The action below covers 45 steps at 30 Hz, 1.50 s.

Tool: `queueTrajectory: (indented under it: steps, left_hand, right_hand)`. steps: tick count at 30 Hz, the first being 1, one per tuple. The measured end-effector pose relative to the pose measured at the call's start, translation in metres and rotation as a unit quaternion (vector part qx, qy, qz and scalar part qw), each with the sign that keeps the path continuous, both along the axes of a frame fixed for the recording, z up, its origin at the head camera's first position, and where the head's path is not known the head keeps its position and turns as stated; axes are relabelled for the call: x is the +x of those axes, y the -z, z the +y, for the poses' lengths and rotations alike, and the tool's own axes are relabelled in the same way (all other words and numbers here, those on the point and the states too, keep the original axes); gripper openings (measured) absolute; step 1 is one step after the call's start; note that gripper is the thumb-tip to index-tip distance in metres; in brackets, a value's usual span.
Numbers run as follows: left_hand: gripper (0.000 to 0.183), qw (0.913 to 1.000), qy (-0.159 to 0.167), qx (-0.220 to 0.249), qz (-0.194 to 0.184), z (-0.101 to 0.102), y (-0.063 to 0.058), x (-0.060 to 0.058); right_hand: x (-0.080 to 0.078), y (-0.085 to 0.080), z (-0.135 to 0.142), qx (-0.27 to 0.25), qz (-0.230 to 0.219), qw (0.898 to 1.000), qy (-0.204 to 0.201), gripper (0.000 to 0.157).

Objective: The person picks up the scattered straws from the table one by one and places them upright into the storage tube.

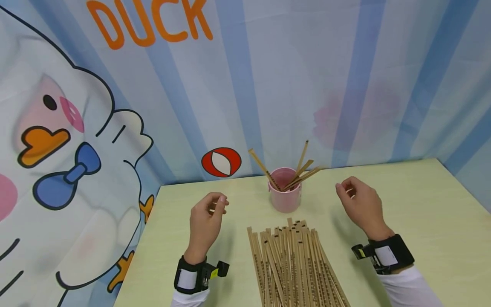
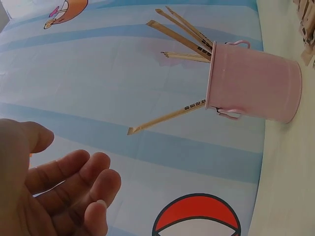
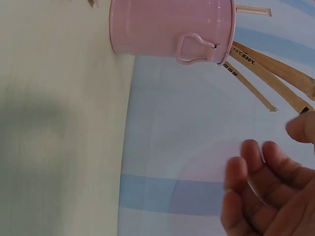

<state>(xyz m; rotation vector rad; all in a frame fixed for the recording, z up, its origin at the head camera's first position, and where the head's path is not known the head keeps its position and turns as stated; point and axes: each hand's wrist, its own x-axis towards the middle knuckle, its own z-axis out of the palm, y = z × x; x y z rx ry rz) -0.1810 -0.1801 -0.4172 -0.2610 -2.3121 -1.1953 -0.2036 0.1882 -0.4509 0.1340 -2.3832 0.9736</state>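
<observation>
A pink metal bucket point(image 1: 285, 200) with small side handles stands toward the back of the table. Several narrow paper-wrapped sticks point(image 1: 262, 166) with printed lettering lean out of it to both sides. In front of the bucket lies a thick pile of the same wrapped sticks point(image 1: 293, 268). My left hand point(image 1: 207, 219) hovers left of the bucket, fingers loosely bent and nothing in them. On the other side my right hand point(image 1: 362, 207) is raised to the right of the bucket, its fingers also loosely curved around nothing. Both wrist views show the palms without any object.
The pale yellow table point(image 1: 422, 204) ends at a hanging cloth point(image 1: 291, 85) with blue stripes and a printed duck. A black strap with a small camera sits on each wrist.
</observation>
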Motion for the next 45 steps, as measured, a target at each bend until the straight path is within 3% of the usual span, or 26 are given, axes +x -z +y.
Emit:
queueTrajectory:
  steps: [3, 5, 10, 14, 17, 21, 27, 31, 36, 45]
  left_hand:
    - [0.030, 1.0000, -0.001, -0.006, -0.004, 0.002, 0.002, 0.000]
    - [0.029, 0.9999, 0.001, -0.009, -0.007, 0.003, 0.003, 0.000]
    - [0.028, 0.9995, 0.005, -0.023, -0.023, 0.007, 0.006, 0.002]
    - [0.024, 0.9955, 0.000, -0.071, -0.062, 0.011, 0.011, 0.004]
    - [0.020, 0.9853, -0.001, -0.131, -0.110, 0.015, 0.019, 0.005]
    - [0.019, 0.9639, 0.011, -0.209, -0.164, 0.020, 0.034, 0.007]
    - [0.026, 0.9308, 0.028, -0.301, -0.205, 0.024, 0.062, 0.012]
    - [0.030, 0.9165, 0.031, -0.329, -0.225, 0.028, 0.075, 0.013]
    - [0.035, 0.9077, 0.024, -0.353, -0.226, 0.036, 0.081, 0.015]
    - [0.044, 0.9067, -0.003, -0.380, -0.183, 0.041, 0.079, 0.019]
  right_hand:
    - [0.004, 0.009, 0.004, 0.036, -0.059, 0.997, -0.034, 0.031]
    - [0.006, 0.014, 0.005, 0.044, -0.076, 0.995, -0.044, 0.033]
    - [0.007, 0.021, 0.004, 0.046, -0.082, 0.994, -0.048, 0.033]
    - [0.006, 0.022, 0.003, 0.045, -0.080, 0.995, -0.048, 0.033]
    - [0.005, 0.023, 0.001, 0.043, -0.080, 0.995, -0.049, 0.034]
    - [0.005, 0.022, 0.000, 0.043, -0.087, 0.994, -0.051, 0.034]
    - [0.007, 0.022, 0.001, 0.045, -0.089, 0.994, -0.052, 0.035]
    - [0.008, 0.022, 0.002, 0.045, -0.092, 0.993, -0.052, 0.037]
    - [0.008, 0.022, 0.002, 0.043, -0.093, 0.993, -0.051, 0.037]
    - [0.008, 0.021, 0.001, 0.043, -0.095, 0.993, -0.049, 0.033]
